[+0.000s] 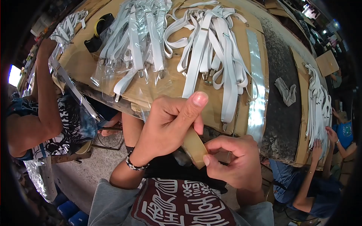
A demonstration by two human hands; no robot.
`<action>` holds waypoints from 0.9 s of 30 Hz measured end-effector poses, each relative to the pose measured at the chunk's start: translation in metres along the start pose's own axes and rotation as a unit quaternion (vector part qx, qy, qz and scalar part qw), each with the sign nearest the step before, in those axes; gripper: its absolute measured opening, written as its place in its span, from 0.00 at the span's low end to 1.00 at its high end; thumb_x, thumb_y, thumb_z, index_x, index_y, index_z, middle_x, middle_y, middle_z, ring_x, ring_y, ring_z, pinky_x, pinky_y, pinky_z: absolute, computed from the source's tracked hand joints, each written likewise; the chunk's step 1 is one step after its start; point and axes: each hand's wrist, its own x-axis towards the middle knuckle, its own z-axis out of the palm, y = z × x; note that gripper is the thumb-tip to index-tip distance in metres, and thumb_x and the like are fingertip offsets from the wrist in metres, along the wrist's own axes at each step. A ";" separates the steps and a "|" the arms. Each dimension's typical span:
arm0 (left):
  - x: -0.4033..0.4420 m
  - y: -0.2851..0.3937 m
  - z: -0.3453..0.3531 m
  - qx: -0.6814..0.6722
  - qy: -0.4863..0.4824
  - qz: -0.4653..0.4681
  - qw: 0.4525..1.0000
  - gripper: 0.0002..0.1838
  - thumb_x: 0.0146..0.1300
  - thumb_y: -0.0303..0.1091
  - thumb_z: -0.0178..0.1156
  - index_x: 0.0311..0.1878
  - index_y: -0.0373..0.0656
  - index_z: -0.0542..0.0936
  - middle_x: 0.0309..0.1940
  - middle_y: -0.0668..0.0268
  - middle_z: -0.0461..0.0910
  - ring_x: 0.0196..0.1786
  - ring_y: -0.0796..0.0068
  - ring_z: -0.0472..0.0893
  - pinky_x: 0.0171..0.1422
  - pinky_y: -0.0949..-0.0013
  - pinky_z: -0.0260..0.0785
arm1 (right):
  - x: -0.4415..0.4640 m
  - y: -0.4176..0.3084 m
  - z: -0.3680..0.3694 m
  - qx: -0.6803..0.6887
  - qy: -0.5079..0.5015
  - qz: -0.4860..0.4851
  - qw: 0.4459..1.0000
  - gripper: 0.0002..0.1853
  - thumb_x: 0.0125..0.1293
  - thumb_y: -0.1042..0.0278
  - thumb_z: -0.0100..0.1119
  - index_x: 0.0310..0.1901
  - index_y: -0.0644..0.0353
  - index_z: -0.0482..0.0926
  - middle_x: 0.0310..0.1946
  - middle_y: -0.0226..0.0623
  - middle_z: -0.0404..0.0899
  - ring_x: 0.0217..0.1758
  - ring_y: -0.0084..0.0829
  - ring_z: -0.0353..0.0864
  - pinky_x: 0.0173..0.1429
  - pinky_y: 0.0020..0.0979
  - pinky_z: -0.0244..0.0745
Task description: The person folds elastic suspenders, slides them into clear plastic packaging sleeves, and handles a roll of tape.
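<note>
My left hand (167,122) is closed around a tan roll of tape (195,148), thumb lying on top. On the roll's lower edge, my right hand (235,162) pinches with thumb and index finger. Just beyond, a pile of white elastic suspenders (205,41) with metal clips lies on the cardboard-covered table (169,88). One white strap runs down to behind my left hand, and I cannot tell whether they touch. Farther left are more white suspenders in clear plastic sleeves (135,37).
A black tape dispenser (98,33) stands at the back left. Along the right lie a clear plastic strip (256,83), a crumpled scrap (286,91) and another suspender pile (318,105). Co-workers sit on both sides; a person's arm (49,90) at left holds a strap.
</note>
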 end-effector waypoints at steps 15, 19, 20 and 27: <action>-0.005 0.000 -0.021 0.002 0.225 0.094 0.970 0.21 0.76 0.41 0.54 0.29 0.37 0.81 0.22 0.70 0.78 0.26 0.86 0.72 0.32 0.78 0.62 | -0.009 0.016 0.011 0.074 0.052 -0.026 0.996 0.07 0.66 0.80 0.62 0.45 0.71 0.82 0.43 0.48 0.86 0.53 0.37 0.84 0.60 0.36 0.77; -0.021 0.007 -0.004 -0.077 0.060 -0.069 0.993 0.20 0.74 0.40 0.60 0.27 0.38 0.80 0.19 0.74 0.74 0.22 0.89 0.68 0.25 0.79 0.57 | -0.010 0.028 0.015 0.039 0.059 -0.071 0.995 0.12 0.64 0.75 0.68 0.48 0.67 0.82 0.40 0.43 0.86 0.49 0.38 0.85 0.63 0.37 0.75; -0.022 0.004 -0.004 -0.110 0.050 -0.076 0.990 0.19 0.74 0.40 0.60 0.27 0.38 0.80 0.20 0.74 0.75 0.22 0.89 0.68 0.25 0.80 0.57 | -0.010 0.026 0.015 0.039 0.056 -0.074 0.995 0.12 0.64 0.76 0.68 0.48 0.67 0.82 0.41 0.44 0.86 0.50 0.39 0.85 0.64 0.37 0.74; -0.019 0.008 0.001 -0.185 0.010 -0.107 0.977 0.16 0.73 0.37 0.63 0.29 0.38 0.80 0.21 0.71 0.78 0.22 0.91 0.72 0.25 0.82 0.61 | -0.014 0.020 0.017 0.074 0.102 -0.048 0.991 0.13 0.63 0.79 0.66 0.49 0.68 0.81 0.40 0.44 0.87 0.46 0.32 0.88 0.54 0.29 0.79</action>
